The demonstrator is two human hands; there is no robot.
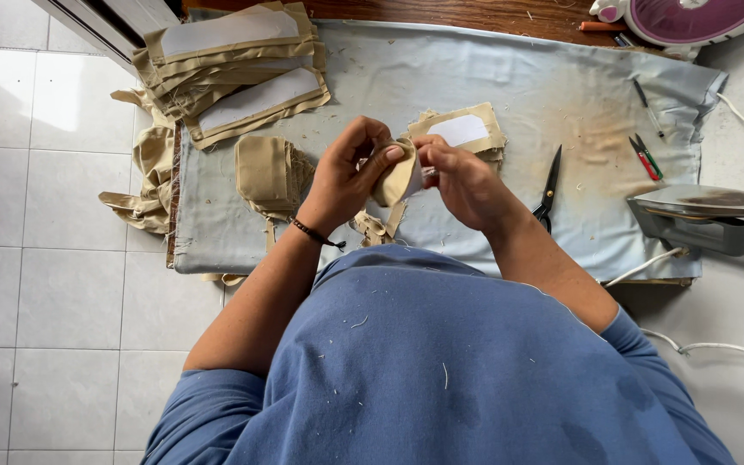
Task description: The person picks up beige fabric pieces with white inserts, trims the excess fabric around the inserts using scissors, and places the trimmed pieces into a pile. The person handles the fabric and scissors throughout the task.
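We've got the tan fabric piece (396, 179) pinched between both hands, held above the worktop (510, 95). Left hand (348, 176) fingers curled closed on its left edge, right hand (462, 181) closed on the right edge. Black scissors (549, 188) lie just right of the right hand.

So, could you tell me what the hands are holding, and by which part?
Both hands, left hand and right hand, pinch a small tan fabric piece between their fingertips, at its folded upper edge.

Both the left hand (350, 176) and right hand (462, 181) pinch a small tan fabric piece (396, 181) between them, with black scissors (548, 189) lying just right of the grip.
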